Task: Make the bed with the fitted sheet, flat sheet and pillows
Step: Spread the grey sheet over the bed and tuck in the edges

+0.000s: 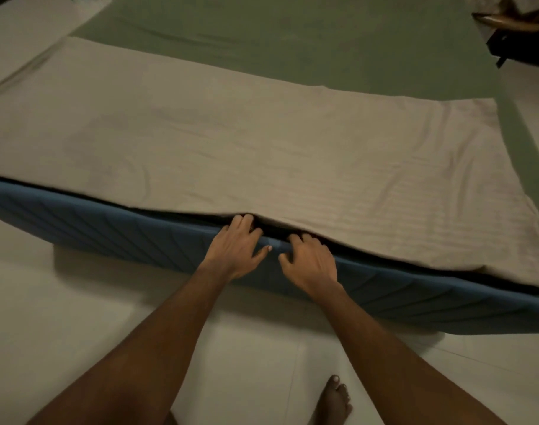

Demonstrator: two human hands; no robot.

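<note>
the flat sheet (262, 154) is matt beige cloth, faintly striped in the weave and creased. the fitted sheet (292, 41) is matt green cloth, smoother. the bed frame (108, 228) is padded blue fabric, stitched in slanting lines. the floor (78, 302) is smooth tile, faintly glossy.

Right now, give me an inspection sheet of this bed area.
Surface: green fitted sheet covers the bed top, above a blue quilted bed frame.
Job's things: beige flat sheet spread over the near part, lightly creased; pillows not seen.
Clutter: nothing seen.
Hands: left hand and right hand at the near edge, fingertips hidden under the flat sheet.
Cables: nothing seen.
Surroundings: pale floor, a bare foot, dark furniture far right.
</note>
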